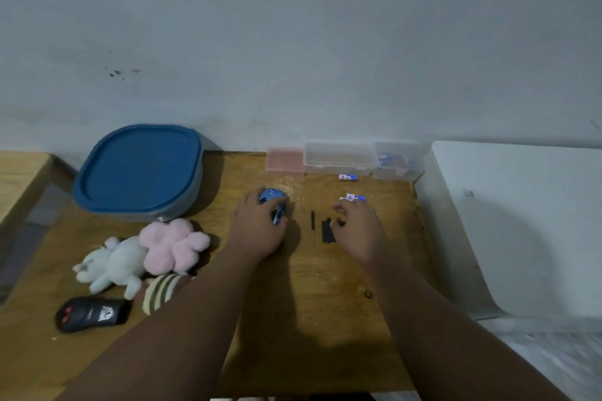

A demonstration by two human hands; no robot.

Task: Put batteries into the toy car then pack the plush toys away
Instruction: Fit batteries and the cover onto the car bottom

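My left hand is closed over the blue toy car on the wooden table; only the car's far end shows. My right hand hovers with fingers spread just short of a blue-and-white battery, holding nothing. A second battery lies further back. Between my hands lie a thin black screwdriver and the black battery cover. At the left lie a pink flower plush, a white bunny plush and a striped plush, partly hidden by my left arm.
A grey tub with a blue lid stands at the back left. A pink box and two clear plastic boxes line the wall. A black remote control lies front left. A white surface borders the table's right edge.
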